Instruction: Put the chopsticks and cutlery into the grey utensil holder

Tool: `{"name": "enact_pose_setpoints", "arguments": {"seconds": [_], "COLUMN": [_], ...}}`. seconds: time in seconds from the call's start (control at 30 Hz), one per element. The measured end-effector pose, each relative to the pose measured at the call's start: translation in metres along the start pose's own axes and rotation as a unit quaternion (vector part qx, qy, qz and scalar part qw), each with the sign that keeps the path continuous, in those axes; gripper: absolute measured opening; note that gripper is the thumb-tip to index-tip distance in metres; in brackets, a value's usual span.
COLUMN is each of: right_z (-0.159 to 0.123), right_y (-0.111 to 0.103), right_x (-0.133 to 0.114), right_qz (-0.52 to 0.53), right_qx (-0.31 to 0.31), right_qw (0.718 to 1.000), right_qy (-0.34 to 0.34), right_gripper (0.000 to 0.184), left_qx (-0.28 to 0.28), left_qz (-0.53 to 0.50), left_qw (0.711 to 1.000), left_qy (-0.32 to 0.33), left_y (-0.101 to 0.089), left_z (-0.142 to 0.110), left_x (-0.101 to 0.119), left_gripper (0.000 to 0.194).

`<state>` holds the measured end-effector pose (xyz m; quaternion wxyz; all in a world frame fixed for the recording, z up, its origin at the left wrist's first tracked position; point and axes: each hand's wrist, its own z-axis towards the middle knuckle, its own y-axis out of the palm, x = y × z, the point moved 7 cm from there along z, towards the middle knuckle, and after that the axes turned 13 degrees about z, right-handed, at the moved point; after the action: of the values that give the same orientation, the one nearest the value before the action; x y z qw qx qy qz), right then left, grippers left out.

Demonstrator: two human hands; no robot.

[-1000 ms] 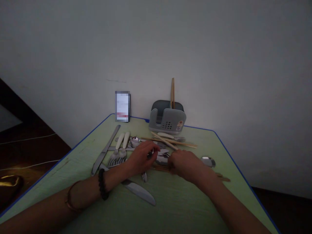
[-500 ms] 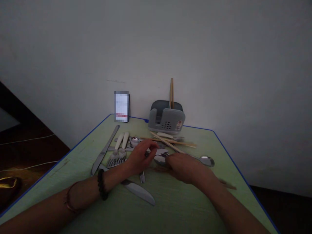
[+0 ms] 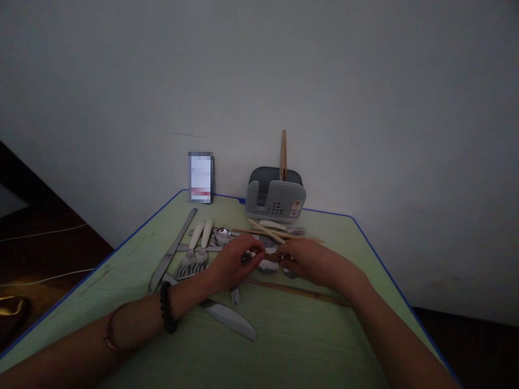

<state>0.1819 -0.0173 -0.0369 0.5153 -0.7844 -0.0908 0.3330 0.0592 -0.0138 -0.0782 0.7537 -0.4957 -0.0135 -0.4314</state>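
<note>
My left hand point(image 3: 239, 257) is closed, thumb and fingers pinching a short visible length of brown wooden chopstick point(image 3: 272, 257). At its other end are the curled fingers of my right hand point(image 3: 314, 262), which covers the rest of it. Beneath the hands lies a metal spoon point(image 3: 267, 266), and part of another shiny spoon bowl point(image 3: 290, 273) shows under my right fingers. Nearer me, a dark brown chopstick point(image 3: 300, 292) lies across the table. Just behind the hands, light chopsticks point(image 3: 265, 231) cross beside a white-handled fork point(image 3: 273, 224).
A grey cutlery holder point(image 3: 275, 202) stands at the back with upright chopsticks point(image 3: 284, 154) in it. Leftward are white-handled forks point(image 3: 197, 235), a round spoon point(image 3: 223, 235) and table knives point(image 3: 172, 251). Another knife point(image 3: 231, 319) lies nearest me. A phone point(image 3: 201, 177) leans against the wall.
My right hand has shifted slightly right and up. A chopstick now shows between both hands, and a brown one lies in plain view below them. The spoon at right is out of sight.
</note>
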Motion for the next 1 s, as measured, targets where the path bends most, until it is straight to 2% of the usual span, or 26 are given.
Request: {"name": "enact_pose_setpoints", "arguments": {"seconds": [0.13,0.27,0.5,0.7,0.87,1.0], "right_z": [-0.001,-0.002,0.001,0.002,-0.012,-0.023], "right_y": [-0.003,-0.006,-0.008,-0.01,-0.027,-0.042], "right_x": [0.007,0.01,0.002,-0.001,0.014,0.02], "right_qz": [0.021,0.031,0.013,0.047,0.07,0.086], "right_qx": [0.001,0.015,0.046,0.051,0.056,0.073], "right_qw": [1.0,0.999,0.998,0.996,0.996,0.994], "right_qy": [0.006,-0.003,-0.039,-0.049,-0.005,0.006], "right_gripper": [0.024,0.026,0.029,0.028,0.027,0.028], "left_qx": [-0.004,0.016,0.03,0.041,0.099,0.09], "left_qz": [-0.002,0.0,0.011,-0.004,-0.033,-0.053], "left_qw": [1.0,1.0,0.999,0.999,0.993,0.991], "left_qy": [-0.014,-0.021,-0.009,0.004,-0.052,-0.082], "left_y": [0.001,-0.002,-0.002,-0.006,-0.02,-0.02], "left_z": [-0.001,-0.002,-0.001,0.0,0.0,-0.002], "left_x": [-0.003,-0.003,-0.003,-0.001,-0.005,-0.008], "left_gripper": [0.012,0.012,0.012,0.014,0.02,0.028]}}
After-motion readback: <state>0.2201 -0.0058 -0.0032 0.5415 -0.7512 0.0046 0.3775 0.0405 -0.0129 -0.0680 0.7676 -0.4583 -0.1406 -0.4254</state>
